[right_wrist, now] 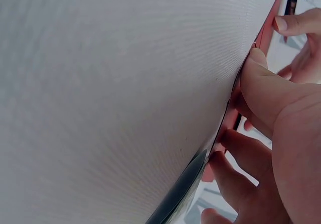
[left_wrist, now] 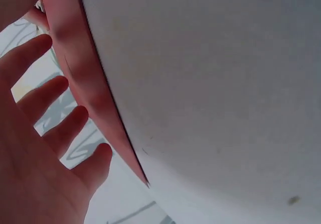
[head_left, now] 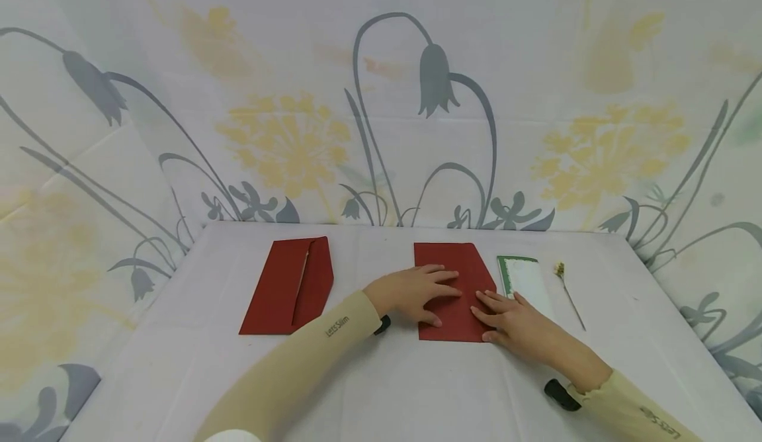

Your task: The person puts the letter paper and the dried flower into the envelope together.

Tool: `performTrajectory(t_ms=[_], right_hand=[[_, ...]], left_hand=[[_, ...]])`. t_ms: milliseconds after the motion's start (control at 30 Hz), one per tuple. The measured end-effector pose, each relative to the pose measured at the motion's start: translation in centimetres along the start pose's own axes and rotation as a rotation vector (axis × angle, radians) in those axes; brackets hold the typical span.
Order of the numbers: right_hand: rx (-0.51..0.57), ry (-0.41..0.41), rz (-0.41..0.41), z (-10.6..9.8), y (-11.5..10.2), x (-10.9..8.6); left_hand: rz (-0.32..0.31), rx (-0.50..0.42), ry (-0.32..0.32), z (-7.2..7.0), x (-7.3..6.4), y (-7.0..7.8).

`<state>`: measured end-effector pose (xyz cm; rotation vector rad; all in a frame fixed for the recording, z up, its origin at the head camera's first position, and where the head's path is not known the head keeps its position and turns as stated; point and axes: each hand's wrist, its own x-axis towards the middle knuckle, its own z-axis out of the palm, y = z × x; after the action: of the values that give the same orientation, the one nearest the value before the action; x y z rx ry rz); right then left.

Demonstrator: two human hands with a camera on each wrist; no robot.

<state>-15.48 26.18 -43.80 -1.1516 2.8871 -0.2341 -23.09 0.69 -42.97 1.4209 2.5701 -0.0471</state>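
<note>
A red envelope lies flat on the white-covered table with its angled flap side to the right. My left hand rests on its left half, fingers spread toward the right. At the envelope's lower right edge is my right hand, fingers extended over the flap side and thumb by the bottom corner. In the right wrist view the thumb touches the red edge. A white card with a green border lies just right of the envelope, partly hidden behind the right hand.
Another red envelope lies at the left with its flap side open and a pale strip showing along the slit. A small dried flower on a thin stem lies to the right of the card. Flower-printed cloth hangs behind the table.
</note>
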Motion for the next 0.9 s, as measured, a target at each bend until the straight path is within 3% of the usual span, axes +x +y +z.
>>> performTrajectory(t_ms=[267,467,667,900], right_hand=[[0.009,0.022,0.0,0.0,0.2,-0.3],[0.017,0.017,0.007,-0.2,0.1,-0.3],[0.019,0.007,0.004,-0.3,-0.1,-0.3],[0.014,0.009,-0.008,-0.2,-0.1,-0.1]], left_hand=[[0.033,-0.03,-0.116,-1.0,1.8,0.0],[0.045,-0.016,-0.178,-1.7,2.2,0.5],[0.074,0.032,-0.153,-1.9,2.3,0.9],[0.112,0.06,-0.076,-1.6,2.2,0.9]])
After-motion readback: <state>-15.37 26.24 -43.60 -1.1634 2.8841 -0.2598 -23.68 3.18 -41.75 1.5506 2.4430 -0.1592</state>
